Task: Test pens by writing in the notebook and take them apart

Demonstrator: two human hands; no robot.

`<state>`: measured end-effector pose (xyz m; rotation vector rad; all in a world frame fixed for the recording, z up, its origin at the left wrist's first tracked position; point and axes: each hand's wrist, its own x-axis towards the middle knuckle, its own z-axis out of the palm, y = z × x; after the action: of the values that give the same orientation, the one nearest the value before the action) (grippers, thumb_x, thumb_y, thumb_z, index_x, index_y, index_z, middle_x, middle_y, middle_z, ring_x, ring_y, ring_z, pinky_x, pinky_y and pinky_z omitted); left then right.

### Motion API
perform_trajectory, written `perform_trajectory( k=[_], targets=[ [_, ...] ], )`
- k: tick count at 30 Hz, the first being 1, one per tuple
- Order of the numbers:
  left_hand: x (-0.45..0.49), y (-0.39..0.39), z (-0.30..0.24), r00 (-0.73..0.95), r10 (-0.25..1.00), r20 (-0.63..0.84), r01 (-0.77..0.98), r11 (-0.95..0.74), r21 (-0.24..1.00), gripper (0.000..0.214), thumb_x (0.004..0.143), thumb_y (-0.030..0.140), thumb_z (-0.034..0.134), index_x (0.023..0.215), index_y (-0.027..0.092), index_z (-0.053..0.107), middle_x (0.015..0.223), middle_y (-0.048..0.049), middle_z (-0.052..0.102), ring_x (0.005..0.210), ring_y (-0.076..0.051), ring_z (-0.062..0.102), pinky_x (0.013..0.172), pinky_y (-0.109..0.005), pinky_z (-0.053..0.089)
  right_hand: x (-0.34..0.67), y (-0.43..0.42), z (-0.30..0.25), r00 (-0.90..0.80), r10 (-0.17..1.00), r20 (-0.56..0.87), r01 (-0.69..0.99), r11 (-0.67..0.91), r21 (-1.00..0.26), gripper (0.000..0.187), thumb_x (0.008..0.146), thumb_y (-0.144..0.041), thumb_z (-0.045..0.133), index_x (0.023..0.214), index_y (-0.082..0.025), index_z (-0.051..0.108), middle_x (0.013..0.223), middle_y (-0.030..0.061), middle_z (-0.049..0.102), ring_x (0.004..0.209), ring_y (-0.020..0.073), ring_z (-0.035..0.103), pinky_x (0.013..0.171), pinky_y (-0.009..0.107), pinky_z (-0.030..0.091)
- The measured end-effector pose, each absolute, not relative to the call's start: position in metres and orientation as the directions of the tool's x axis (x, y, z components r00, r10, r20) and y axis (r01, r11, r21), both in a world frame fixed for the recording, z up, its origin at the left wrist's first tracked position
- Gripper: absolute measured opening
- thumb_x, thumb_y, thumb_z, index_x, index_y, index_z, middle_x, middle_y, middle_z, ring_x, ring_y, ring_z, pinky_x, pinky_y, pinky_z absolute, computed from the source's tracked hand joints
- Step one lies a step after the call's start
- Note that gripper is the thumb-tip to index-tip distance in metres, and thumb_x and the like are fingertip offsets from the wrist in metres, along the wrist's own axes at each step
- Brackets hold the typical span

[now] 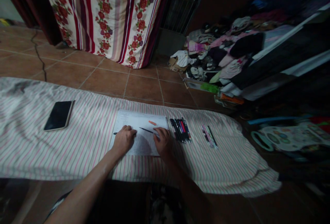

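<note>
My left hand (pixel 124 140) rests on the lower left of a white spiral notebook (pixel 134 121), with a dark pen (pixel 115 133) sticking out past its side. My right hand (pixel 163 144) lies at the notebook's right edge. A black pen (pixel 147 131) on the page runs into its fingers, so I cannot tell whether it is gripped. A small orange pen or marker (pixel 152 122) lies higher on the page. A bundle of dark pens (pixel 180 130) sits just right of the notebook.
A few more pens (pixel 209 136) lie further right on the striped cloth (pixel 85 141), and a smartphone (pixel 58 115) lies to the left. Beyond are a tiled floor (pixel 144 87), a floral curtain (pixel 105 18), a heap of clothes (pixel 219 52), and a printed mat (pixel 286 137).
</note>
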<state>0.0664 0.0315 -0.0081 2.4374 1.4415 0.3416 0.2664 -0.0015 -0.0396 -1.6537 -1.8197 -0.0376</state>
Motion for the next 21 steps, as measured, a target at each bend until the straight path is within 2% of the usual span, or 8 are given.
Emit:
perform_trajectory(
  k=[2,5,9,12,14,18,21],
  targets=[
    [0.066,0.032,-0.011,0.479,0.875,0.068,0.802,-0.467,0.371,0.022,0.084,0.017,0.045,0.088,0.016,0.066,0.082,-0.0089,0.061,0.084,-0.022,0.053,0.073,-0.031,0.042,0.259,-0.003,-0.037,0.054,0.885,0.463,0.853,0.201,-0.482,0.023,0.081,-0.020,0.048,0.097,-0.018,0.065,0.093,0.0091,0.064,0.089,0.0205,0.057,0.079,0.034,0.046],
    [0.065,0.032,-0.014,0.472,0.877,0.091,0.796,-0.468,0.385,0.025,0.084,0.012,0.043,0.099,0.013,0.062,0.087,-0.0099,0.062,0.087,-0.021,0.053,0.078,-0.032,0.042,0.247,-0.002,-0.040,0.066,0.941,0.333,0.732,0.181,-0.657,0.022,0.081,-0.023,0.047,0.091,-0.018,0.065,0.088,0.0078,0.066,0.080,0.0182,0.062,0.071,0.030,0.050],
    [0.064,0.030,-0.014,0.456,0.884,0.107,0.801,-0.459,0.383,0.023,0.082,0.010,0.043,0.098,0.012,0.060,0.087,-0.0105,0.063,0.087,-0.022,0.054,0.077,-0.032,0.042,0.237,0.001,-0.052,0.139,0.989,0.055,0.489,-0.020,-0.872,0.024,0.078,-0.029,0.047,0.090,-0.018,0.064,0.082,0.0060,0.067,0.067,0.0174,0.065,0.056,0.027,0.052],
    [0.064,0.029,-0.013,0.458,0.882,0.110,0.805,-0.464,0.370,0.020,0.082,0.010,0.043,0.090,0.014,0.061,0.083,-0.0090,0.063,0.083,-0.021,0.054,0.072,-0.031,0.042,0.237,0.003,-0.058,0.184,0.982,-0.046,0.374,-0.113,-0.920,0.026,0.076,-0.032,0.047,0.089,-0.017,0.064,0.084,0.0064,0.066,0.064,0.0177,0.065,0.048,0.026,0.050],
    [0.063,0.029,-0.013,0.464,0.879,0.114,0.805,-0.471,0.361,0.019,0.082,0.010,0.044,0.088,0.015,0.062,0.081,-0.0084,0.062,0.082,-0.021,0.054,0.070,-0.030,0.042,0.238,0.003,-0.057,0.201,0.979,-0.026,0.365,-0.099,-0.926,0.025,0.074,-0.032,0.048,0.086,-0.017,0.065,0.084,0.0069,0.066,0.063,0.0174,0.065,0.048,0.026,0.050],
    [0.063,0.028,-0.015,0.485,0.865,0.128,0.794,-0.498,0.348,0.019,0.083,0.011,0.045,0.088,0.016,0.063,0.080,-0.0077,0.062,0.082,-0.021,0.054,0.068,-0.030,0.041,0.235,0.002,-0.050,0.223,0.975,-0.014,0.330,-0.089,-0.940,0.025,0.072,-0.034,0.052,0.083,-0.016,0.066,0.070,0.0054,0.066,0.057,0.0173,0.063,0.046,0.026,0.048],
    [0.063,0.026,-0.013,0.507,0.849,0.147,0.782,-0.525,0.336,0.018,0.083,0.014,0.047,0.086,0.018,0.064,0.079,-0.0071,0.061,0.081,-0.021,0.053,0.066,-0.029,0.041,0.231,-0.001,-0.042,0.229,0.967,-0.116,0.157,-0.154,-0.975,0.029,0.070,-0.038,0.059,0.084,-0.015,0.065,0.072,0.0068,0.067,0.060,0.0191,0.065,0.046,0.026,0.048]
  ],
)
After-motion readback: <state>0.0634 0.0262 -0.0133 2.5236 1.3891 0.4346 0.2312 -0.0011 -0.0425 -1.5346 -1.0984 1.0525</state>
